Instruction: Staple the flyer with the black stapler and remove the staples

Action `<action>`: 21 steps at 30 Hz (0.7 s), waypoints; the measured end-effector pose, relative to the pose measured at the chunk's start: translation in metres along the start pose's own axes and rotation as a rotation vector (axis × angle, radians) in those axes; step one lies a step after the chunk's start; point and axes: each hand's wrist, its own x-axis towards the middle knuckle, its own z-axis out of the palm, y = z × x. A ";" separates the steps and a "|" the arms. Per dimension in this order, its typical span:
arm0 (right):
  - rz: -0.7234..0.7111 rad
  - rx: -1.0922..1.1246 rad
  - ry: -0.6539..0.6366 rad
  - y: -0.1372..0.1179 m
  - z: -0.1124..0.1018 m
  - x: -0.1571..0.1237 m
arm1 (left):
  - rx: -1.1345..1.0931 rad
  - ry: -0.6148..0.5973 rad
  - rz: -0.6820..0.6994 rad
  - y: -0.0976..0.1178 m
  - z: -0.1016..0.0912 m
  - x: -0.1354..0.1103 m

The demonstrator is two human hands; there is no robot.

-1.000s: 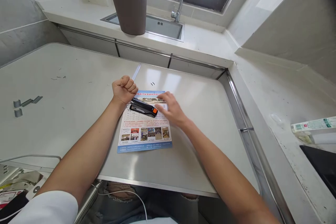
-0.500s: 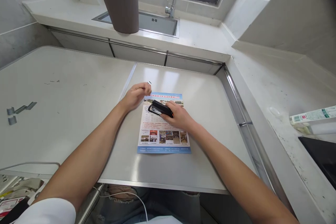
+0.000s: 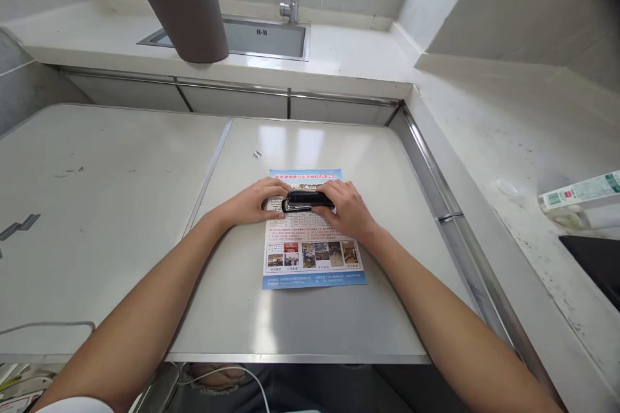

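A black stapler (image 3: 306, 199) lies crosswise over a printed flyer (image 3: 314, 279) with blue borders and small photos. My right hand (image 3: 349, 209) is wrapped round the stapler's right end. At its left end, my left hand (image 3: 259, 201) has the fingers above and the thumb below, closed about the tip. Some of the flyer's upper part is hidden under the stapler and my fingers. Beyond my left hand, small silvery staple strips (image 3: 257, 154) rest on the table.
The pale table (image 3: 217, 310) has a seam to the left and grey tape pieces (image 3: 19, 227) at far left. Behind it are a counter with a sink (image 3: 266, 39) and a brown column (image 3: 186, 13). A metal rail (image 3: 426, 148) and a side counter (image 3: 484, 135) bound the right.
My left hand has let go of a small silvery staple strip at the table's back and come to the stapler's tip. The stapler has turned more level. The view has shifted slightly.
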 end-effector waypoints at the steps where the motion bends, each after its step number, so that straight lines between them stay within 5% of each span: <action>1: 0.011 0.026 0.004 0.001 0.000 0.000 | -0.006 0.009 0.001 0.000 0.000 0.000; 9: 0.096 0.274 0.328 0.000 -0.020 -0.002 | -0.076 0.048 -0.060 -0.003 0.001 0.000; 21: 0.108 0.350 0.200 0.015 -0.029 -0.003 | -0.061 0.048 -0.074 -0.001 0.002 0.000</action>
